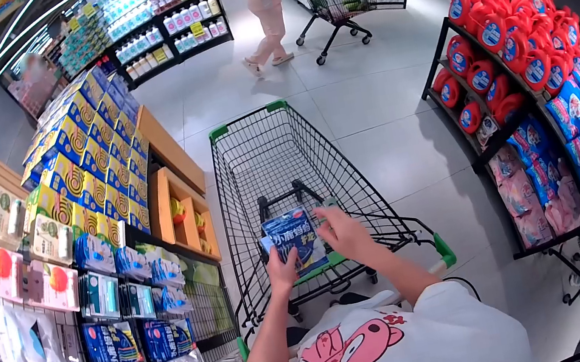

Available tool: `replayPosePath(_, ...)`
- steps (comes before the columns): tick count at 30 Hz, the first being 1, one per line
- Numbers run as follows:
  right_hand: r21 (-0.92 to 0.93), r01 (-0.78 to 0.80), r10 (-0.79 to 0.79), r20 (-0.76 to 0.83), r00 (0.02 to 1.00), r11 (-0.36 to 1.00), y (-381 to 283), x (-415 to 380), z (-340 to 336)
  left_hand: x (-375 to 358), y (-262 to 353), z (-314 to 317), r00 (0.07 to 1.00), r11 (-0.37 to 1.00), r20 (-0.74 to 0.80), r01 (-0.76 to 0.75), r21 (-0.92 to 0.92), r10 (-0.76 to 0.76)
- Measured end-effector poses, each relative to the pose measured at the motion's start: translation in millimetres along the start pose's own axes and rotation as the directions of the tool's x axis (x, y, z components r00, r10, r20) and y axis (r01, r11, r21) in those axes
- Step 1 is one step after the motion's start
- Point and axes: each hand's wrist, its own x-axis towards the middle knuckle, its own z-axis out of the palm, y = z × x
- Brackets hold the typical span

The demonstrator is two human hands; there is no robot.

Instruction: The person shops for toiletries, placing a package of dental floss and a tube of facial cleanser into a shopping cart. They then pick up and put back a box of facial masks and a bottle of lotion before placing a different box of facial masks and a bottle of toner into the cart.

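Note:
A blue packet (298,239) with white lettering is held over the near end of a black wire shopping cart (282,136) with green corners. My left hand (283,266) grips the packet's lower left side, thumb on its front. My right hand (342,232) is at the packet's right edge, fingers bent and apart; nothing shows between them. Through the wires, the cart's basket shows no goods apart from a small greyish item near my right fingers, too unclear to name.
Shelves of hanging packets (110,345) and stacked yellow-blue boxes (87,138) stand on the left. A rack of red bottles (491,32) and blue bags is on the right. Ahead, a person (265,9) walks with another cart (340,0).

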Motion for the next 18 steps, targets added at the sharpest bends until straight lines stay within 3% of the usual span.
replayPosePath(1,-0.094,-0.002,0.004,0.022,1.0,0.996,24,-10,11,-1,6,-2,0.998,0.989,-0.028,-0.058,0.134,0.062)
replayPosePath(3,-0.116,-0.08,0.088,0.065,0.994,0.99,33,-15,20,2,-2,3,0.996,0.988,-0.026,-0.088,-0.128,0.085)
replayPosePath(4,-0.122,-0.062,0.074,0.097,0.993,0.991,42,-15,28,2,1,0,1.0,0.998,-0.012,-0.028,-0.061,0.027)
replayPosePath(5,-0.169,-0.04,0.068,0.158,0.985,0.985,51,-15,35,7,-16,5,0.999,0.989,-0.028,-0.041,-0.141,0.038)
replayPosePath(7,-0.276,-0.08,0.153,0.254,0.955,0.958,58,-16,49,2,-2,3,0.994,0.994,0.015,-0.107,0.004,0.107)
replayPosePath(8,-0.285,-0.122,0.208,0.294,0.933,0.951,55,-19,48,2,-8,4,0.997,0.995,0.06,0.037,0.095,-0.043)
replayPosePath(9,-0.293,-0.163,0.261,0.334,0.906,0.942,44,-19,43,1,-11,8,0.972,0.954,0.023,-0.236,0.186,0.236)
replayPosePath(11,-0.28,-0.201,0.289,0.322,0.901,0.939,54,-20,48,-8,25,7,0.995,0.983,0.097,-0.046,0.175,0.029)
replayPosePath(12,-0.271,-0.212,0.294,0.312,0.903,0.939,57,-19,50,-6,18,7,0.994,0.981,0.113,-0.03,0.193,0.008)
replayPosePath(16,-0.329,-0.179,0.294,0.342,0.893,0.927,49,-23,46,-4,5,10,0.971,0.862,0.131,-0.236,0.448,0.199)
replayPosePath(18,-0.395,-0.149,0.303,0.362,0.881,0.906,49,-24,49,-7,21,8,0.982,0.889,0.138,-0.176,0.423,0.129)
